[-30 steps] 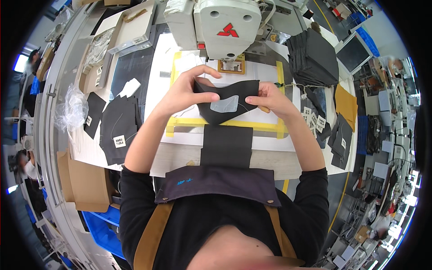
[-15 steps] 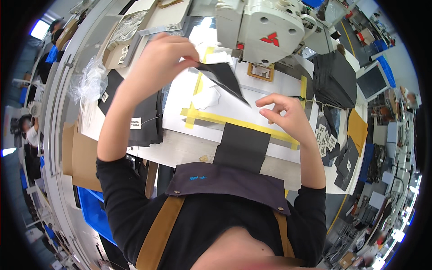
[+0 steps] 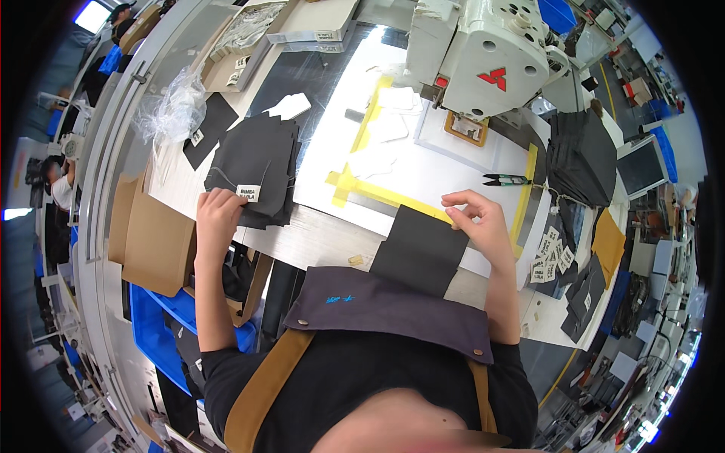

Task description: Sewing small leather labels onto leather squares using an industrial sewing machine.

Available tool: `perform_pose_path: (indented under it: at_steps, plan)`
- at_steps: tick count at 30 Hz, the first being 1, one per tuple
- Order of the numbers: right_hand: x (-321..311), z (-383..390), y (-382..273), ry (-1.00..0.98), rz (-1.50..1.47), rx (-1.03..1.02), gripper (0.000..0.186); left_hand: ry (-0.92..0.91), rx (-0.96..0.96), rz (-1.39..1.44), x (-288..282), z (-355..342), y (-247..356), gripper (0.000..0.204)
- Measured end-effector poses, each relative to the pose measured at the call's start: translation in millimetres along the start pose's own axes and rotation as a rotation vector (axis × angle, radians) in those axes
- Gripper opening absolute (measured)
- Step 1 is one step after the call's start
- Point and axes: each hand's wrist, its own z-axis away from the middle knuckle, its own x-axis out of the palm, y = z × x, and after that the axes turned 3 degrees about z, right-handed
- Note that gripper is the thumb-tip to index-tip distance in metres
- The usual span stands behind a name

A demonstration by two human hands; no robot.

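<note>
Pale workbench (image 3: 321, 235) | left hand (image 3: 217, 220) at black stack (image 3: 255, 151) — fingers curled, can't tell grip | right hand (image 3: 485, 229) — fingers apart

1. Black sheet stack (image 3: 253, 151): flat, edges uneven, just beyond the left fingers (image 3: 225, 198).
2. Small white label (image 3: 248, 193): on the stack, just right of those fingers.
3. Black panel (image 3: 419, 253): stepped outline, just below-left of the right fingers (image 3: 467, 198).

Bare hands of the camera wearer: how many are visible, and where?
2: the left bare hand at the near left side of the black fabric stack; the right bare hand by the flat black panel. Neither is hidden.
</note>
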Motion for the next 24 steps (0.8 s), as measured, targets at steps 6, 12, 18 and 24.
perform_pose_path:
  at_steps: [6,12,18,24]
  plan:
    - [18.2,7.0,17.7,0.23,0.347,-0.086,0.022,-0.12,0.028,-0.041,-3.7,13.5,2.7,0.022]
    - [15.3,21.4,32.6,0.279,0.601,-0.139,0.034,-0.294,-0.043,-0.058,-16.4,0.1,15.0,0.026]
    - [6.0,25.0,32.7,0.321,0.68,-0.124,0.04,-0.137,0.157,0.048,-2.7,-40.1,45.1,0.022]
    - [-8.4,18.4,47.2,0.418,0.795,-0.16,0.041,-0.131,0.289,0.088,22.4,-78.9,61.4,0.017]
